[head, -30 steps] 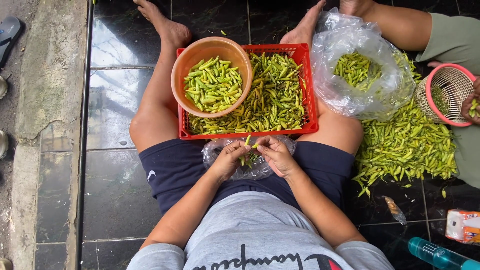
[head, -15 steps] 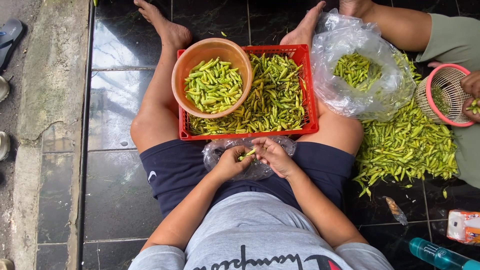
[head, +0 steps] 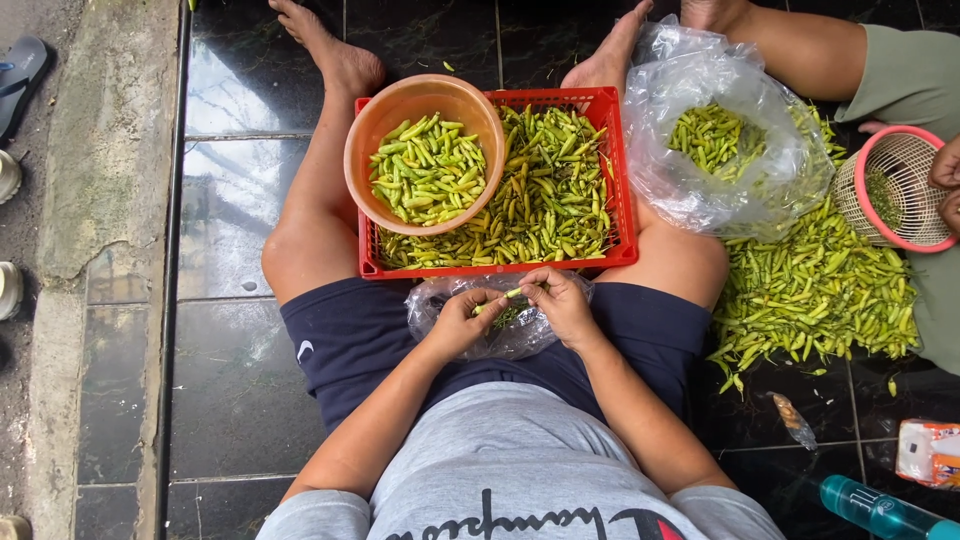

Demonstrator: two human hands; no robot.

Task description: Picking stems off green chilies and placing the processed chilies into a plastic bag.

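I sit on a dark tiled floor with my legs spread around a red plastic crate (head: 620, 175) full of green chili peppers. My left hand (head: 462, 322) and my right hand (head: 558, 303) meet over my lap and together pinch one green chili (head: 500, 299), each at one end. Under my hands lies a small clear plastic bag (head: 520, 335) with green stems in it. An orange bowl (head: 385, 125) with chilies rests on the crate's left part.
A large clear bag (head: 700, 190) of chilies and a loose chili pile (head: 815, 295) lie to the right. Another person's hands hold a pink basket (head: 868, 160) at the right edge. A teal bottle (head: 880, 510) and an orange packet (head: 930, 452) lie at lower right; sandals at far left.
My hands have stayed over the lap bag, with small finger movements on the chili. The other person's hand at the pink basket has shifted slightly.
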